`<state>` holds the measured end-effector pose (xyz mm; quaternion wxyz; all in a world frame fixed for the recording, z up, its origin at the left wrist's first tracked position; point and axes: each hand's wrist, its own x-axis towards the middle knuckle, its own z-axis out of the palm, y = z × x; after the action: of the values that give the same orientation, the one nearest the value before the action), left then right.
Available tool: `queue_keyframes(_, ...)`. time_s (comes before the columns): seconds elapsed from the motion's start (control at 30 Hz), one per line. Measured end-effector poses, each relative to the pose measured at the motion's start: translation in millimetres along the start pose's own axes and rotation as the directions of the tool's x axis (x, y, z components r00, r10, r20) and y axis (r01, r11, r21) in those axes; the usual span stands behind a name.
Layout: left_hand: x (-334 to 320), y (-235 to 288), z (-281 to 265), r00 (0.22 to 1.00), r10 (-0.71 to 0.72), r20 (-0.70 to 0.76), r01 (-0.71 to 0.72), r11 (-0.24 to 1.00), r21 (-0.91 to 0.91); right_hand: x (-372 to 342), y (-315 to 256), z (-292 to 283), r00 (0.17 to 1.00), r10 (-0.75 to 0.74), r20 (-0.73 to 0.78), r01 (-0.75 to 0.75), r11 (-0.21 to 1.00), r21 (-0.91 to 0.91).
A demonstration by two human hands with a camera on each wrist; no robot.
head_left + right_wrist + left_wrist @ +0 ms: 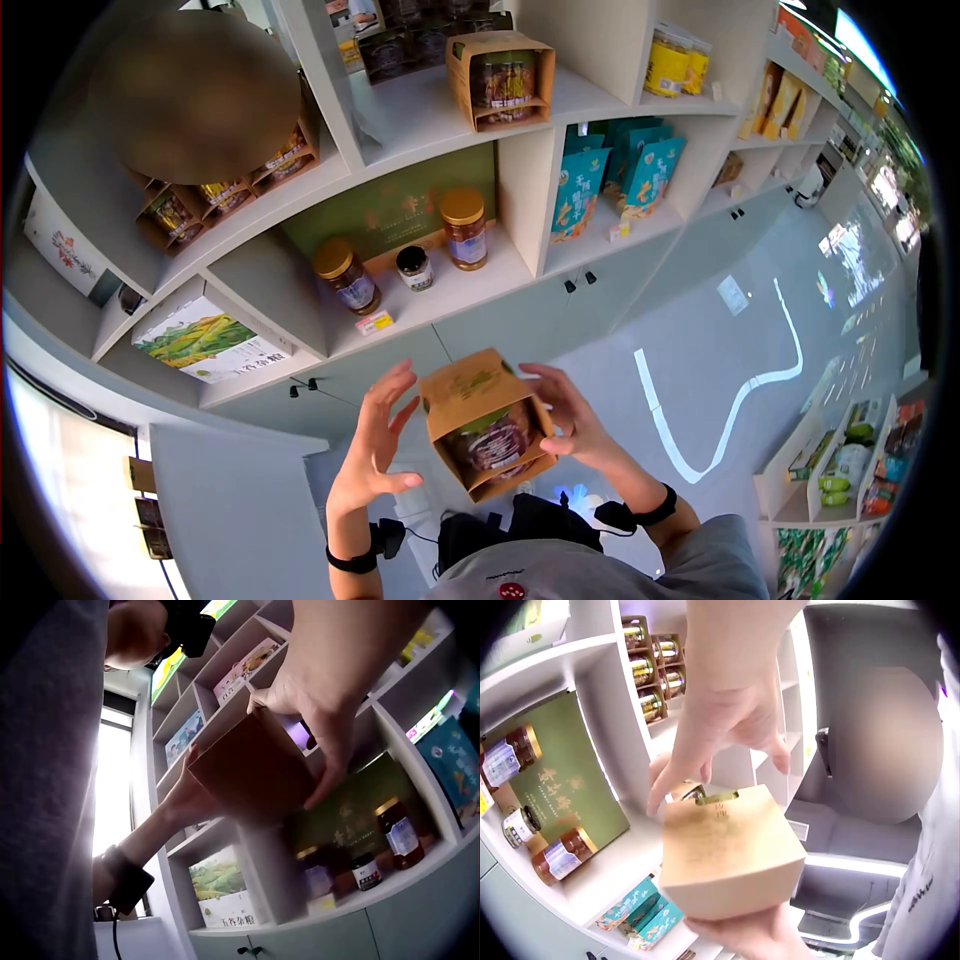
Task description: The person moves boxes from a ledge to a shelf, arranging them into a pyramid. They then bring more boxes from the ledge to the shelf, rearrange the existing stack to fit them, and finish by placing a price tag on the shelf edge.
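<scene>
A brown cardboard carton (480, 385) with an open side showing jars (495, 440) is held in front of the body. The right hand (572, 415) grips its right side, thumb at the open side's edge. The left hand (375, 440) is beside the carton's left side, fingers spread, with a gap between them in the head view. In the left wrist view the left hand (727, 724) hangs above the carton (731, 855), and the right hand (754, 934) supports it from the other side. The right wrist view shows the right hand (319, 712) on the carton's edge (255, 765).
Curved shelves ahead hold two gold-lidded jars (465, 230), a small dark-lidded jar (414, 268), a green box (400, 200), blue bags (580, 185), another brown carton (500, 80) and a white box (210, 335). Low cabinet doors (390, 360) stand beneath. A goods rack (840, 460) is at right.
</scene>
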<state>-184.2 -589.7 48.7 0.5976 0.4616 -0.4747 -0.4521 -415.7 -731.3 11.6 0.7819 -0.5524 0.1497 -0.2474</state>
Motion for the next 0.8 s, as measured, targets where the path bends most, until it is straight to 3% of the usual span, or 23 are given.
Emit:
queue_keyframes(0.1, 30, 2, 13, 0.998, 0.017, -0.058, -0.019, 0.999, -0.028, 24, -17, -22, 0.991, -0.127, -0.029, 0.128, 0.991, 0.035)
queue_keyframes(0.3, 96, 6, 27, 0.993, 0.039, -0.116, -0.052, 0.993, -0.11, 62, -51, -25, 0.966, -0.185, -0.179, 0.203, 0.975, 0.09)
queue_keyframes(0.47, 142, -7, 25, 0.991, 0.114, -0.073, -0.117, 0.992, -0.037, 79, -66, -35, 0.939, -0.184, -0.292, 0.169, 0.983, -0.076)
queue_keyframes(0.6, 173, -17, 20, 0.996, 0.079, -0.042, -0.084, 0.984, -0.159, 86, -75, -41, 0.922, -0.201, -0.331, 0.146, 0.972, -0.182)
queue_keyframes(0.7, 190, -22, 16, 1.0, 0.028, -0.009, -0.03, 0.942, -0.335, 86, -73, -53, 0.903, -0.288, -0.319, 0.226, 0.95, -0.217)
queue_keyframes(0.77, 185, -29, 9, 0.971, -0.233, 0.046, 0.221, 0.817, -0.532, 86, -74, -65, 0.889, -0.291, -0.353, 0.255, 0.956, -0.146)
queue_keyframes(0.8, 183, -45, -3, 0.953, -0.27, 0.137, 0.297, 0.74, -0.604, 91, -82, -67, 0.862, -0.305, -0.404, 0.255, 0.951, -0.172)
